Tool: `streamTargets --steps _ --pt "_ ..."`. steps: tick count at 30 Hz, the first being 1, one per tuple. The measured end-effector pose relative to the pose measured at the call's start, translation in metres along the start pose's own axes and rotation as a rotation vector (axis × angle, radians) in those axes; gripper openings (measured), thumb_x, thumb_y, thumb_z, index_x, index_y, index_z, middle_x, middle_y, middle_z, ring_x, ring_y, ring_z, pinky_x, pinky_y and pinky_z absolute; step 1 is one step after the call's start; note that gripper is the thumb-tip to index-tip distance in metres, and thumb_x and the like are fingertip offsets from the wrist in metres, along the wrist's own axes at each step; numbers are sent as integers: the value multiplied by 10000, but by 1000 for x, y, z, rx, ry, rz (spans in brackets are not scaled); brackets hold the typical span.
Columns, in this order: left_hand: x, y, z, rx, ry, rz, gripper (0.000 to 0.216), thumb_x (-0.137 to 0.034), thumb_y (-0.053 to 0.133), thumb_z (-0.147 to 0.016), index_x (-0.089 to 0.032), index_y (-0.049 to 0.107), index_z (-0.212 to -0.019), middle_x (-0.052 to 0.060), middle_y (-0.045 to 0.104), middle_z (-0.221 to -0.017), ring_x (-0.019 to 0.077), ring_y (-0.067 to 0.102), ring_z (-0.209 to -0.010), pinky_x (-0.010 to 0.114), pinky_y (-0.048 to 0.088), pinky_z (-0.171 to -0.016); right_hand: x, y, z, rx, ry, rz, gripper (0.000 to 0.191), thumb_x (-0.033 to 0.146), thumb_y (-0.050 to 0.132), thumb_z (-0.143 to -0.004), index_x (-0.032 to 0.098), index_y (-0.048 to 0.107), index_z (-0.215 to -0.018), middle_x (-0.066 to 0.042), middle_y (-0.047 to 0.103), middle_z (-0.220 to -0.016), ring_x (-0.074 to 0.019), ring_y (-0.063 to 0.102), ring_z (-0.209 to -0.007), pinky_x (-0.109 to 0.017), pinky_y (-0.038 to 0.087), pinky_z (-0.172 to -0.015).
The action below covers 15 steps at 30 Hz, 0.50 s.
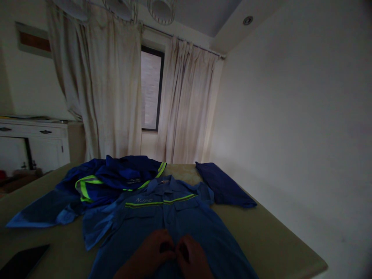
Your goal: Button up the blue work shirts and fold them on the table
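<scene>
A blue work shirt (142, 224) with a yellow-green stripe across its chest lies spread face up, its collar pointing away from me. Both my hands meet over its front placket, low on the shirt. My left hand (155, 250) is curled, thumb and fingertips pinched together at the placket. Close against it, my right hand (192, 254) is pinched in the same way. The bit of cloth or button between the fingertips is too small and dark to make out.
Crumpled blue garments (116, 178) with yellow-green bands are heaped at the back left. Folded dark blue cloth (223, 186) lies at the table's (273, 236) right edge, near the wall. A flat black object (26, 260) rests at front left. A white cabinet (43, 143) stands beyond.
</scene>
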State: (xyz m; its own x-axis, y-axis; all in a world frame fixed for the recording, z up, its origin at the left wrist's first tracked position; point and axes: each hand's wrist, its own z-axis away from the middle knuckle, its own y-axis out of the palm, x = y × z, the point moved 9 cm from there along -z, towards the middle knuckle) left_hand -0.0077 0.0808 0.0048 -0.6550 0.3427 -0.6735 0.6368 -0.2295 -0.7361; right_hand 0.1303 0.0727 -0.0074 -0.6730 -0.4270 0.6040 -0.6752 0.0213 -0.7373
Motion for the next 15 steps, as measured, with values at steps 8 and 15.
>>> streamTargets --steps 8,15 --pt "-3 11 -1 21 38 -50 82 -250 650 -827 -216 626 -898 6 684 -993 189 589 -935 299 413 -850 11 -1 3 3 -94 20 77 171 535 -938 230 586 -937 -26 677 -901 -163 644 -810 -239 437 -745" --pt "0 13 -3 37 -25 -31 89 -243 593 -802 -211 588 -885 -1 663 -920 171 574 -854 279 399 -748 12 2 4 -34 -188 -51 280 429 406 -1078 244 579 -960 -38 664 -914 -172 636 -805 -267 451 -740"
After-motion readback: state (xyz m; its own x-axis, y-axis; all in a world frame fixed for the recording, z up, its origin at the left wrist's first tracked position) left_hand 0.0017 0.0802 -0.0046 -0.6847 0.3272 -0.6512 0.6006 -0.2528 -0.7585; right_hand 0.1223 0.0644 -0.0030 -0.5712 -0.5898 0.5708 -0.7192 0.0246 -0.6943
